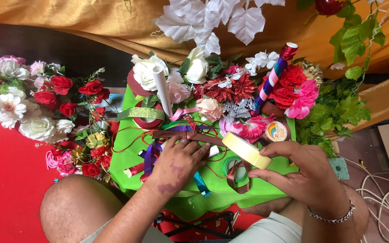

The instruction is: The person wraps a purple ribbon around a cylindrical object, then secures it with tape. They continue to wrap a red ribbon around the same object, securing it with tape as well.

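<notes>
The right hand is closed around a wide roll of pale yellow tape, thumb on top and fingers beneath, holding it tilted above the bright green cloth-covered surface. A silver chain bracelet circles that wrist. The left hand lies palm down with its fingers spread and loosely curled, pressing on a tangle of brown, purple and red ribbons in the middle of the green cloth; it grips nothing that can be made out, and a ring shows on one finger. Just below the tape roll lies a small green ring of tape with a brown ribbon looped by it. Behind the ribbons stand a white rolled paper tube, cream and pink artificial roses, a red glittery poinsettia, and a stick wrapped in striped ribbon. Left of the cloth, a bunch of red and white artificial flowers rests above a red floor covering. Green artificial leaves spread on the right.
</notes>
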